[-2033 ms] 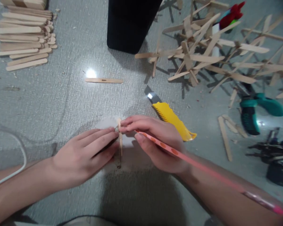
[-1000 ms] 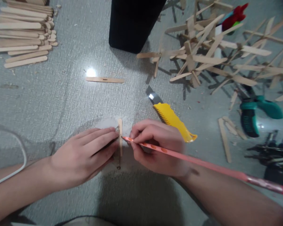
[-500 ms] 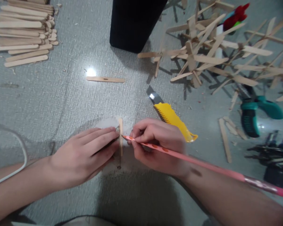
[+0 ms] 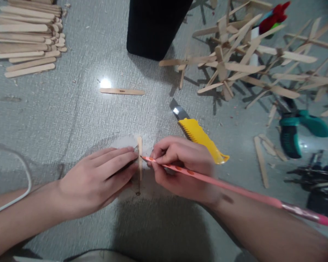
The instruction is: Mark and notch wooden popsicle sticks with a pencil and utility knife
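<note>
A small wooden craft stick lies upright in the picture on the table. My left hand rests flat just left of it, fingers stretched out with their tips at the stick's edge. Under those fingertips a thin, dark-edged piece with a small round hole at its near end runs along the stick; the hand mostly hides it, so its kind is unclear. My right hand is closed round a long pink pencil with orange spots. The pencil's point touches the stick near its middle.
A yellow utility knife lies blade out beyond my right hand. Another stick with a slot, a stack of sticks, a black box, crossed-stick assemblies and teal-handled pliers surround it. A white cable crosses my left forearm.
My right hand has drawn back from the stick's far end and brought the pencil's point onto its middle. In the last second both hands have hardly moved.
</note>
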A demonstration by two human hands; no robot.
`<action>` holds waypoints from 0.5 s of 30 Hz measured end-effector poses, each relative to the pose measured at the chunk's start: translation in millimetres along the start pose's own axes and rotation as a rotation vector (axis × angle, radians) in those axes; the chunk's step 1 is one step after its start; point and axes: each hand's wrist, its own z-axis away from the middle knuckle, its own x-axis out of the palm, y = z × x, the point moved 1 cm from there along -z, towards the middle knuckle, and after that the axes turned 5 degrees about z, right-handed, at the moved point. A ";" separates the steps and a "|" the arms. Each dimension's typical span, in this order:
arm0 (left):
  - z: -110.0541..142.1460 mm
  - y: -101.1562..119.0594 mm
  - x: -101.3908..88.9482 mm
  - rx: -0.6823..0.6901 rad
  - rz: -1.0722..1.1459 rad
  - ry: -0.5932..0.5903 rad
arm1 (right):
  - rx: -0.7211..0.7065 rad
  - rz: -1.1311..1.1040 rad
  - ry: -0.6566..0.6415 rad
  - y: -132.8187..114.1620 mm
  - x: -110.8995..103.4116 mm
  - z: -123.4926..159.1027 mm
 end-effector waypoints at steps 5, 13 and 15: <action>0.5 -0.4 1.5 -0.002 0.011 0.004 | 0.000 0.007 0.001 0.3 0.9 0.5; -1.9 0.0 0.6 -0.010 0.028 0.007 | 0.004 0.016 0.003 -0.4 0.5 -1.2; -3.0 0.5 0.7 -0.011 0.033 0.010 | 0.007 0.020 0.001 -0.6 0.9 -1.0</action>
